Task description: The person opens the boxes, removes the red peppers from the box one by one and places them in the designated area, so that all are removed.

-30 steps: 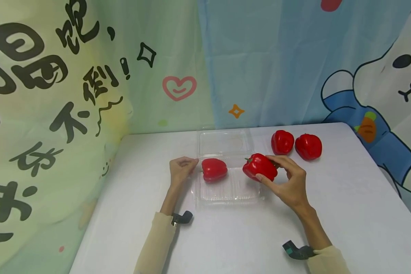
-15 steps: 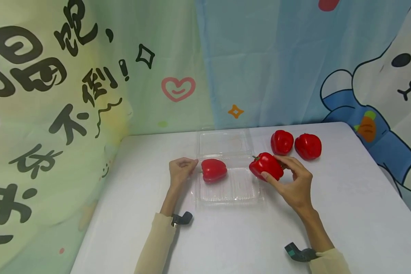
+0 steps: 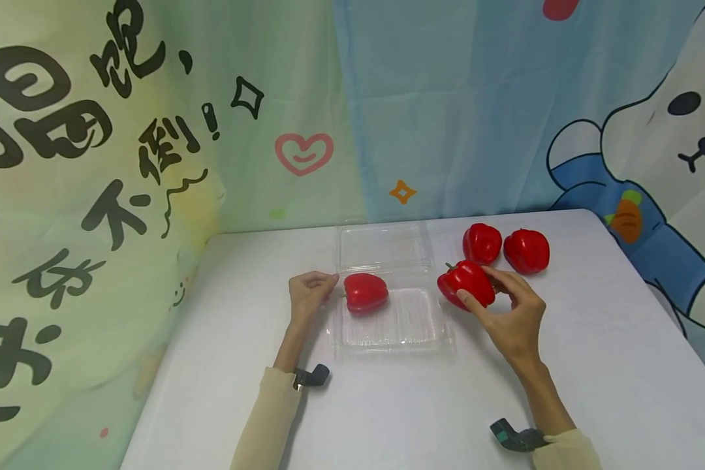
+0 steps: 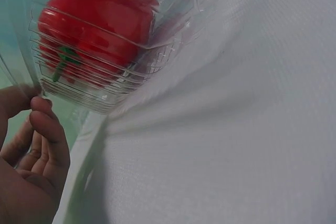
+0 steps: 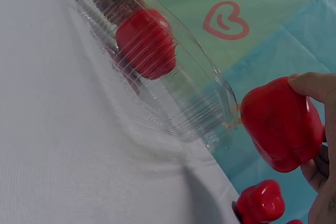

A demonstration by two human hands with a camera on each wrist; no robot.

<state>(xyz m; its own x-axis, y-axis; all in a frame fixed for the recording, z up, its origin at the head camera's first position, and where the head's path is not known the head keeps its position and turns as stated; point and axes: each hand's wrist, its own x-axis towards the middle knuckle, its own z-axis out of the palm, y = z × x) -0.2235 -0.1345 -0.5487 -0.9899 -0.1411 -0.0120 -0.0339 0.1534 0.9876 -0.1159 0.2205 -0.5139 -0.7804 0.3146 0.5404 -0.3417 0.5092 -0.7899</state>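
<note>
A clear plastic clamshell container (image 3: 396, 329) lies on the table with its lid (image 3: 382, 247) folded back. One red bell pepper (image 3: 365, 292) sits in its left part, green stem to the left. My left hand (image 3: 311, 295) pinches the container's left rim between thumb and forefinger, as the left wrist view shows up close. My right hand (image 3: 514, 313) grips another red bell pepper (image 3: 465, 285) by its right end, thumb on the near side. This pepper hangs just right of the container, its stem pointing up and left; in the right wrist view it is raised beside the container wall.
Behind my right hand stand two more red bell peppers, one on the left (image 3: 482, 243) and one on the right (image 3: 527, 251). A white cloth covers the table (image 3: 411, 411). A printed curtain (image 3: 435, 117) hangs along the back and left edges.
My right hand has moved to the right with the bell pepper, from above the container's right side to just beyond it. The left hand stays at the rim.
</note>
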